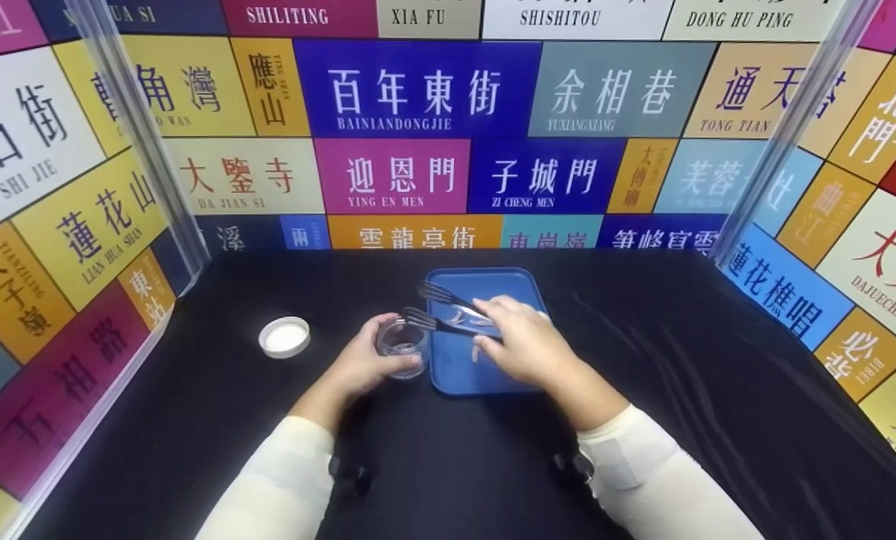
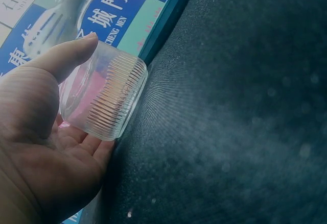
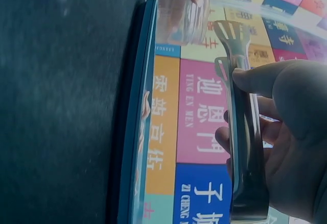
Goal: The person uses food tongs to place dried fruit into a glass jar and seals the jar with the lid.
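My left hand (image 1: pixel 362 360) grips a clear jar (image 1: pixel 403 349) by its side, with no lid on it. In the left wrist view the jar (image 2: pixel 116 94) shows ribbed walls, the thumb on one side and fingers on the other. Dark tongs (image 1: pixel 455 328) with slotted heads are in my right hand (image 1: pixel 527 341). Thumb and fingers hold them along the arms, and the heads stand spread apart. The nearer head overlaps the jar's mouth in the head view. Several small pale pieces (image 1: pixel 480 320) lie on the blue tray (image 1: pixel 455 379) beneath the tongs.
A white round lid (image 1: pixel 284 337) lies on the black cloth (image 1: pixel 230 405) left of the jar. Panels printed with place names (image 1: pixel 418 90) surround the table at the back and both sides. Clear corner posts (image 1: pixel 155 150) stand where they meet.
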Action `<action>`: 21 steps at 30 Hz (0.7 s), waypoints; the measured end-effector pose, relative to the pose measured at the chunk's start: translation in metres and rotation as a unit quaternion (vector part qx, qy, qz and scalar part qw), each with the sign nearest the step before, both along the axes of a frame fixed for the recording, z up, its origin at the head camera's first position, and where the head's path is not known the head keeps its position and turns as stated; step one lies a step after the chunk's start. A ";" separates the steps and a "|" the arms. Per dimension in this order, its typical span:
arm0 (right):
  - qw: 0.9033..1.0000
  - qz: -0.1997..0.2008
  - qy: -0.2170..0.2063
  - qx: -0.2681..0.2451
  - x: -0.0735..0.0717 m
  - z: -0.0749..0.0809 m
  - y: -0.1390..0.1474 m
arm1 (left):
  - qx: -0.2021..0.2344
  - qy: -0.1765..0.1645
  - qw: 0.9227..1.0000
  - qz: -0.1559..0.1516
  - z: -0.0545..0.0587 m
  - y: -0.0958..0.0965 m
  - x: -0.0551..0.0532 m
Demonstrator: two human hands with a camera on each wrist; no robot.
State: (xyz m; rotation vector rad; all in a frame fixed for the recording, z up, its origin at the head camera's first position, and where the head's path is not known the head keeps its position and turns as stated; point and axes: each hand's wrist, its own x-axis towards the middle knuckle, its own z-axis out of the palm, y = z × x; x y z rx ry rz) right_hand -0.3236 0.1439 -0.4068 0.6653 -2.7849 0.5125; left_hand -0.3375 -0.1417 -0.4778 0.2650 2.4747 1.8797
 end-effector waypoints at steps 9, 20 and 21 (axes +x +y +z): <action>0.999 -0.040 -0.013 -0.003 -0.016 -0.004 0.021 | 0.012 0.000 1.000 -0.010 0.001 0.001 0.002; 0.992 -0.094 -0.080 0.018 -0.031 -0.009 0.043 | -0.003 -0.004 1.000 -0.001 0.001 0.000 0.001; 0.991 -0.098 -0.087 0.022 -0.032 -0.010 0.045 | -0.003 -0.004 1.000 -0.001 0.001 0.000 0.001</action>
